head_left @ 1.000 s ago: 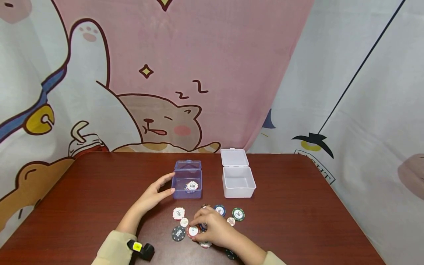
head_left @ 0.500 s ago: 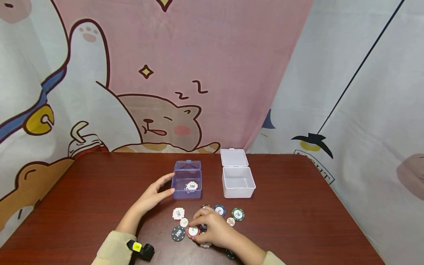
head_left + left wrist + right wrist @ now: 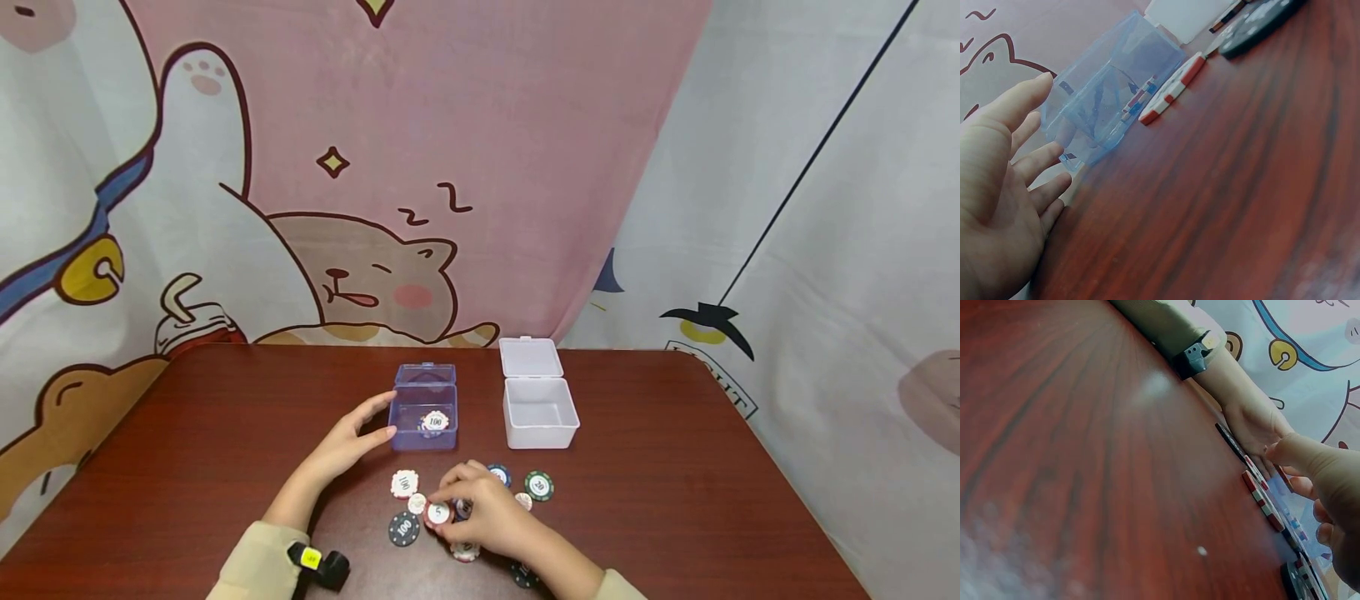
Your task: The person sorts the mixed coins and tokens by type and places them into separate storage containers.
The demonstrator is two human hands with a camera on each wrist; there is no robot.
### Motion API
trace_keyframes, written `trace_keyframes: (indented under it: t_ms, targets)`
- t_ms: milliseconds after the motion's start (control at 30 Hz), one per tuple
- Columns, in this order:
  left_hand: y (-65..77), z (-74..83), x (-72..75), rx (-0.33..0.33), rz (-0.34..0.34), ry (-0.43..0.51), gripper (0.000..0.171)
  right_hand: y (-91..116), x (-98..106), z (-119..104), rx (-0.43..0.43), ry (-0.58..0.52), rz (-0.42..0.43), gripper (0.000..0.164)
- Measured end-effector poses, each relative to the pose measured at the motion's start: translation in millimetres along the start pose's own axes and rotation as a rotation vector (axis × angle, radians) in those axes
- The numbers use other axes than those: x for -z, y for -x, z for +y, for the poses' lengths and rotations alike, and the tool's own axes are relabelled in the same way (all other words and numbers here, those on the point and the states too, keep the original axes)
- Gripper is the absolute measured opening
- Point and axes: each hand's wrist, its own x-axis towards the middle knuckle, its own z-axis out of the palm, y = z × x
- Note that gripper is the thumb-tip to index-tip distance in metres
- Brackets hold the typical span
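Hanging along the far side, a cloth backdrop (image 3: 555,167) printed with cartoon animals rises behind a dark red wood-grain bench (image 3: 660,467). Toward the bench's far edge stand two plastic boxes with their lids tipped back: a white box (image 3: 542,437) on the right and a translucent blue box (image 3: 408,440) on the left. Of the two hands, the left hand (image 3: 345,442) is spread, fingers and thumb apart, with tips at the left wall of the blue box. The right hand (image 3: 489,512), nearer, pinches a red poker chip (image 3: 438,513) marked 5 between thumb and fingers, just above the near-middle of the bench. To its left lie a black 100 chip (image 3: 404,528) and a red-edged white 100 chip (image 3: 405,483); to its right, beyond the hand, a green 20 chip (image 3: 539,485) and a partly covered blue chip (image 3: 500,475). A white-topped 100 chip (image 3: 435,422) lies inside the blue box. Smallest are two pale chips, a left pale chip (image 3: 417,503) just beside the red one and a right pale chip (image 3: 525,500) partly hidden by the right hand.
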Motion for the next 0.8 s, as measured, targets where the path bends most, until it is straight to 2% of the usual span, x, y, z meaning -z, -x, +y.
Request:
trace_keyframes:
  t_ms: [367,567,667,800]
  targets:
    - [0.7,0.2,0.0,-0.028,0.001,0.008,0.056,-8.8,9.3,-0.3,-0.030,0.006,0.036,0.029]
    - [1.1,1.1,0.2,-0.022,0.000,-0.003,0.058,-15.9,13.2,1.5,-0.008,0.027,0.098,0.032]
    - [-0.7,-4.7,-0.5,-0.020,0.004,0.003,0.059,-20.1,15.9,2.4,-0.006,0.033,0.131,0.032]
    - [-5.7,-22.6,-1.7,-0.017,0.013,0.005,0.058,-24.8,20.0,2.9,-0.036,0.023,0.137,0.031]
